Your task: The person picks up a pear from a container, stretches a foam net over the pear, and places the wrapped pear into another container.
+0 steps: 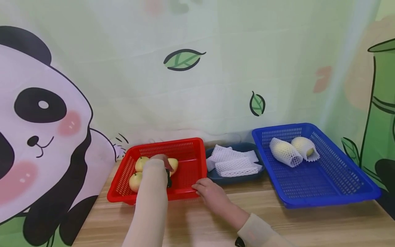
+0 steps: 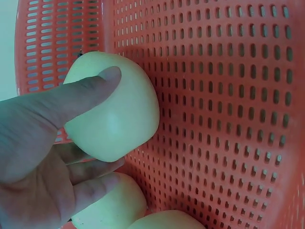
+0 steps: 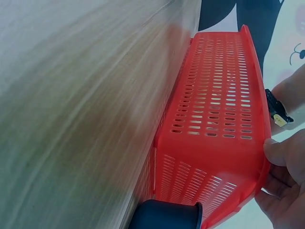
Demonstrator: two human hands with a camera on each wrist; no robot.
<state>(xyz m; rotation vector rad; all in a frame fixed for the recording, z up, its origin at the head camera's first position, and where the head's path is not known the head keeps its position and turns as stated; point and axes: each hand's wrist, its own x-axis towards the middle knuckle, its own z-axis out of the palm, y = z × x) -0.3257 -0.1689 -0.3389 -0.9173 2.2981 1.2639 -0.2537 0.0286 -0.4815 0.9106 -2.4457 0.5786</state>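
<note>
My left hand (image 1: 159, 158) reaches into the red basket (image 1: 193, 152) and holds a pale yellow pear (image 2: 116, 109), thumb across its upper side and fingers beneath. Other pears (image 1: 135, 181) lie beside that hand in the basket; in the left wrist view two show partly below it. At the basket's front right corner, my right hand (image 1: 213, 195) grips the rim, its thumb (image 3: 275, 151) against the plastic. The left fingertips are hidden in the head view.
Right of the red basket, a dark blue tray (image 1: 222, 180) holds white foam net sleeves (image 1: 236, 161). Farther right stands a blue basket (image 1: 321, 185) with two net-covered pears (image 1: 285, 152). All stand on a wooden table (image 1: 191, 226) against a printed backdrop.
</note>
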